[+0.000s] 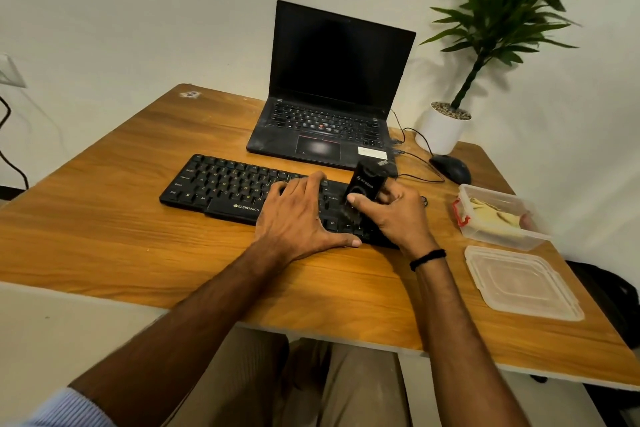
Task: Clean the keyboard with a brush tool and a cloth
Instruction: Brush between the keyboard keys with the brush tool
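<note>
My left hand (301,218) lies flat, fingers spread, on the keyboard (221,185) in front of the laptop (329,80). My right hand (401,215) grips the black brush (367,184) over the keyboard's right end. The cloth (491,215) lies in the open box (498,241) to the right.

The person wears a pale blue striped sleeve (69,406), a black band (427,259) on the right wrist and khaki trousers (311,388).
</note>
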{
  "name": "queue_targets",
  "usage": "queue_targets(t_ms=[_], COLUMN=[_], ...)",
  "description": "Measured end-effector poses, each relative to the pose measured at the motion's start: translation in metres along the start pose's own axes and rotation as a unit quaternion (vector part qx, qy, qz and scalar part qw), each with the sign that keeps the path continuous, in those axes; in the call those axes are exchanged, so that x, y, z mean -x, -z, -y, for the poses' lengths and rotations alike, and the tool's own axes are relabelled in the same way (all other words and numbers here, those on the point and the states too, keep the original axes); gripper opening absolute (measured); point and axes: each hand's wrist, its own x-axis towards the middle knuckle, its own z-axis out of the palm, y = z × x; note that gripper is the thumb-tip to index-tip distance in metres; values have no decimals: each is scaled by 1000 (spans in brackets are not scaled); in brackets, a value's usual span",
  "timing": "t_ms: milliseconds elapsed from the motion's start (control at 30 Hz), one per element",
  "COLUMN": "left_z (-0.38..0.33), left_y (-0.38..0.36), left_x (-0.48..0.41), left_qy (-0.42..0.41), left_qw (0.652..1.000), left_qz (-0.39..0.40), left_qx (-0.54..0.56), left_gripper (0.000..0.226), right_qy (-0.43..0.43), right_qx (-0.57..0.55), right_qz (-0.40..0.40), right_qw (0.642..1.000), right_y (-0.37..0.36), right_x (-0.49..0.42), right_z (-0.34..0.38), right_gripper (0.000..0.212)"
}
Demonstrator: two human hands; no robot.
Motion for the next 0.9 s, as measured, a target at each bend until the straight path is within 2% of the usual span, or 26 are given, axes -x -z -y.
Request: queue_targets(t_ms=[67, 167, 200, 300, 433, 567, 667, 767, 900], left_z=[0, 1, 1, 0, 1, 0, 0, 0, 2], left_y=[0, 0, 0, 0, 0, -1, 0, 1, -2], left_x=[0, 0, 0, 0, 0, 0, 0, -1, 0], left_qy=[1, 1, 1, 3, -1, -2, 0, -2, -8], left_qw=[1000, 1000, 1000, 1000, 1000, 1000, 1000, 1000, 1000], left_qz=[0, -1, 0, 2, -1, -7, -1, 0, -6], left_qx=[0, 5, 5, -1, -2, -6, -1, -3, 1], left_gripper=[130, 130, 130, 131, 130, 130, 131, 130, 128], right_qy=[8, -16, -14, 7, -22, -1, -23, -23, -34], right_qx=[40, -37, -45, 10, -53, -26, -28, -67, -63], right_qz=[-40, 55, 56, -20, 80, 20, 80, 95, 145], right_qw=[998, 998, 997, 1000, 995, 999, 996, 993, 987], right_y=[4, 3, 2, 5, 5, 13, 31, 42, 14], right_x=[-1, 2, 2, -2, 2, 0, 6, 9, 5], right_z=[0, 0, 0, 0, 1, 0, 3, 8, 15], right_gripper=[32, 33, 33, 32, 34, 28, 32, 28, 41])
